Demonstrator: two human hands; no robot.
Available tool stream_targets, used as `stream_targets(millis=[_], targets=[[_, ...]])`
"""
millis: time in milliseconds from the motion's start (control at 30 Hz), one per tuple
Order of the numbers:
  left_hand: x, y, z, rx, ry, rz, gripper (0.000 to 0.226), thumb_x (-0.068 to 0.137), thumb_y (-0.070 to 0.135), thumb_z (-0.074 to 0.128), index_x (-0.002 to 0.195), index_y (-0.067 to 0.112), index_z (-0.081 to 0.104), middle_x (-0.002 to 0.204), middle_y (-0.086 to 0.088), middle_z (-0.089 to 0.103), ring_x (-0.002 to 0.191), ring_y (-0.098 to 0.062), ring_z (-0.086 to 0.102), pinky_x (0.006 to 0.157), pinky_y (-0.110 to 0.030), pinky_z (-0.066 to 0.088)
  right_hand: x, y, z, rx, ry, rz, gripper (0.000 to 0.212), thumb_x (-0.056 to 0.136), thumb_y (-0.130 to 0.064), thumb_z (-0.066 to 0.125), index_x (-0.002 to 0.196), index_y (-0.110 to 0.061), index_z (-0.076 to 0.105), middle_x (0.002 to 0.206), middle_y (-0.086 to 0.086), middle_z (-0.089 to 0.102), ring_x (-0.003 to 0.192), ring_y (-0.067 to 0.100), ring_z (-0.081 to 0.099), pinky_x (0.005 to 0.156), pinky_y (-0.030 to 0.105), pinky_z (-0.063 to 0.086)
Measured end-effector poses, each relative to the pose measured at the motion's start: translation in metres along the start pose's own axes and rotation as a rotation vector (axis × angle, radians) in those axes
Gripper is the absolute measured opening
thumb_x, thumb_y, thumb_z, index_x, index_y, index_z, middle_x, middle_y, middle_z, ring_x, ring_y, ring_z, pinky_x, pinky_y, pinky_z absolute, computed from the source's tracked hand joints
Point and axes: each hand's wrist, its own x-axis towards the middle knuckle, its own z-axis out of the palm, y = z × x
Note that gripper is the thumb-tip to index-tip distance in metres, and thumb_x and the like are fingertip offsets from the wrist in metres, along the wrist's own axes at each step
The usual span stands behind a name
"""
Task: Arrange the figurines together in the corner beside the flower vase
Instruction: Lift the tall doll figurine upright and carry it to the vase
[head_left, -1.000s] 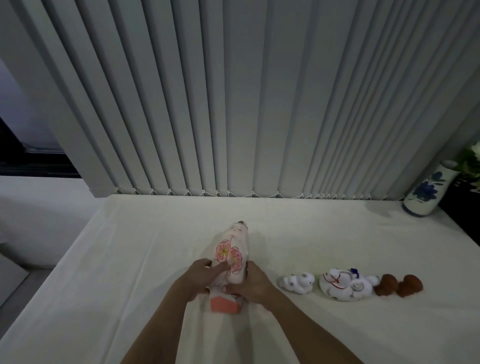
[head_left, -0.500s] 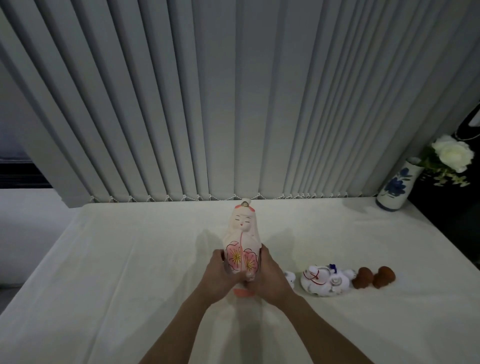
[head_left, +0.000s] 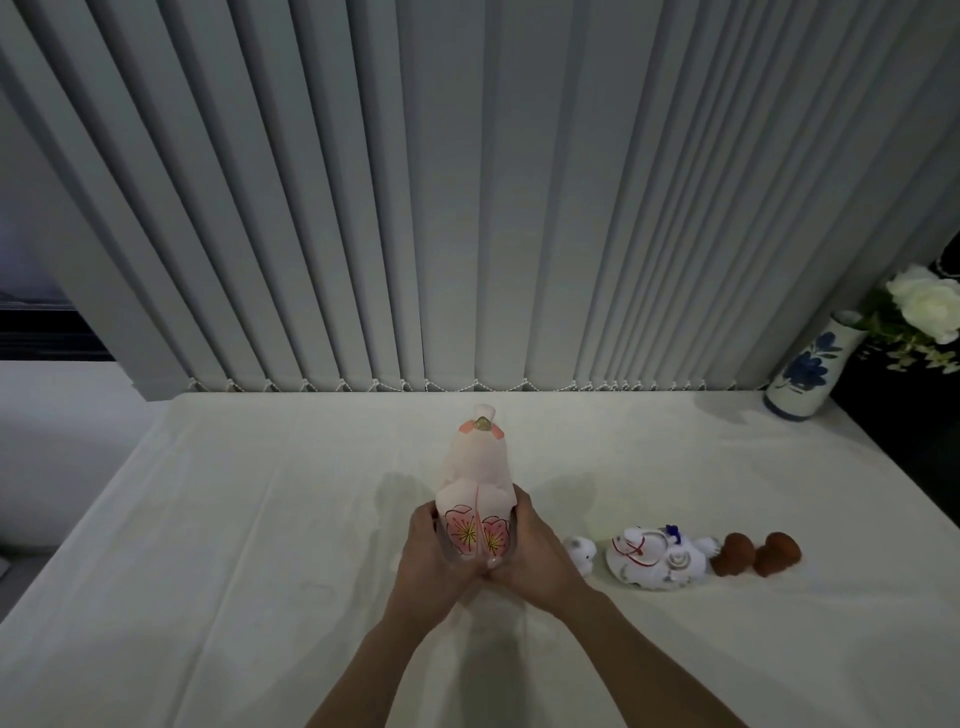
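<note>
Now cradling the tall pink doll figurine (head_left: 475, 483) low on its body, left hand (head_left: 428, 564) and right hand (head_left: 530, 558) pressed around its flowered skirt from either side, doll lifted mid-table. Off at three o'clock, still waiting in a row: small white figurine (head_left: 581, 553), white animal figurine (head_left: 655, 564), two brown figurines (head_left: 756, 555). Way out at two o'clock, the flower vase (head_left: 802, 371) in its corner. Top-heavy load, grip near the base; could tip forward or clip the row on the swing right.
</note>
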Motion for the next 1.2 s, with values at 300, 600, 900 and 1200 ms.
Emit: stream_targets(millis=[300, 600, 900, 1200], targets=[[-0.005, -0.007, -0.002, 0.022, -0.057, 0.071, 0.092, 0.048, 0.040, 0.090, 0.126, 0.029, 0.041, 0.119, 0.008, 0.055, 0.103, -0.001, 0.055, 0.085, -0.024, 0.051, -0.008, 0.007, -0.013, -0.053, -0.064, -0.023, 0.083, 0.064, -0.026, 0.077, 0.134, -0.018, 0.032, 0.106, -0.018, 0.047, 0.100, 0.004, 0.055, 0.065, -0.006, 0.040], [0.003, -0.019, -0.009, 0.008, -0.108, 0.106, 0.078, 0.055, 0.025, 0.090, 0.122, 0.030, 0.051, 0.101, 0.018, 0.066, 0.094, 0.004, 0.064, 0.069, -0.007, 0.053, -0.009, 0.001, -0.019, -0.078, -0.067, 0.017, 0.084, 0.069, -0.032, 0.080, 0.136, -0.015, 0.032, 0.126, 0.004, 0.060, 0.113, 0.021, 0.059, 0.065, 0.004, 0.039], [0.035, 0.012, -0.003, 0.051, -0.148, 0.167, 0.070, 0.054, 0.014, 0.091, 0.110, 0.033, 0.055, 0.092, 0.018, 0.068, 0.088, 0.002, 0.064, 0.059, -0.001, 0.052, 0.005, -0.007, -0.047, -0.035, 0.022, 0.028, 0.079, 0.069, -0.031, 0.080, 0.132, -0.018, 0.035, 0.124, 0.008, 0.063, 0.112, 0.028, 0.060, 0.088, 0.034, 0.051], [0.101, 0.118, 0.087, 0.087, -0.291, 0.334, 0.066, 0.054, 0.029, 0.090, 0.107, 0.037, 0.052, 0.093, 0.028, 0.062, 0.084, 0.016, 0.062, 0.062, 0.000, 0.048, 0.029, 0.021, -0.173, -0.046, 0.238, 0.035, 0.086, 0.062, -0.033, 0.086, 0.130, -0.019, 0.036, 0.123, 0.001, 0.063, 0.108, 0.019, 0.062, 0.085, 0.032, 0.054]])
